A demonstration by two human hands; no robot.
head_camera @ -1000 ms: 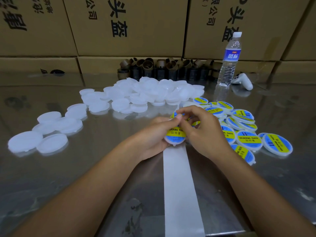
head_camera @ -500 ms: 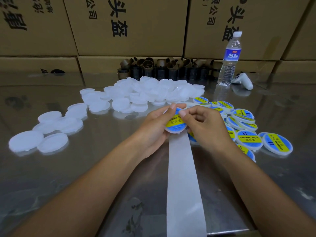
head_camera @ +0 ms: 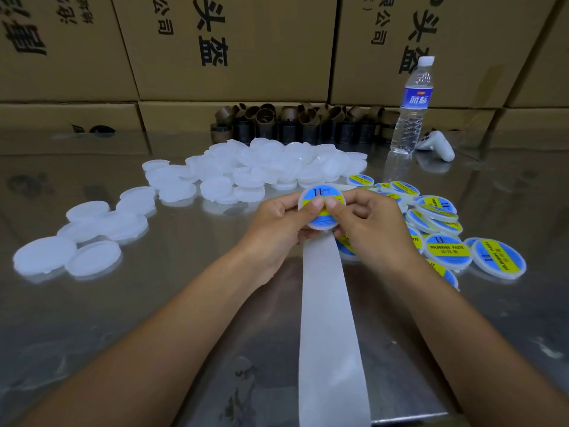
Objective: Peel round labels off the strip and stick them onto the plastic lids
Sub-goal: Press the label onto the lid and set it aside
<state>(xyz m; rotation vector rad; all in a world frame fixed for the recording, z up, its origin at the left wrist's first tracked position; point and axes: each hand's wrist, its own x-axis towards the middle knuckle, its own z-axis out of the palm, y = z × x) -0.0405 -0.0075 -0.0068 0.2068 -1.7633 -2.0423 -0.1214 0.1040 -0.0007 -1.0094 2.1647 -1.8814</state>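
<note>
left hand [head_camera: 278, 224]: gripping the left edge of the labelled lid, fingers curling behind it and the thumb pressing on its face.
right hand [head_camera: 368, 224]: gripping the right edge of the same lid, thumb lying on the label beside the left thumb.
labelled lid [head_camera: 322, 197]: being held up above the table, face tilting toward the camera, blue and yellow label showing.
strip [head_camera: 331, 328]: white backing paper running from under the hands down to the near table edge.
blank lids [head_camera: 255, 171]: lying in a white heap behind the hands, with more spreading out to the left.
finished lids [head_camera: 448, 252]: piling up to the right of the hands.
water bottle [head_camera: 412, 112]: standing upright at the back right.
table [head_camera: 154, 303]: shiny metal, reflecting the cardboard boxes [head_camera: 231, 47].
</note>
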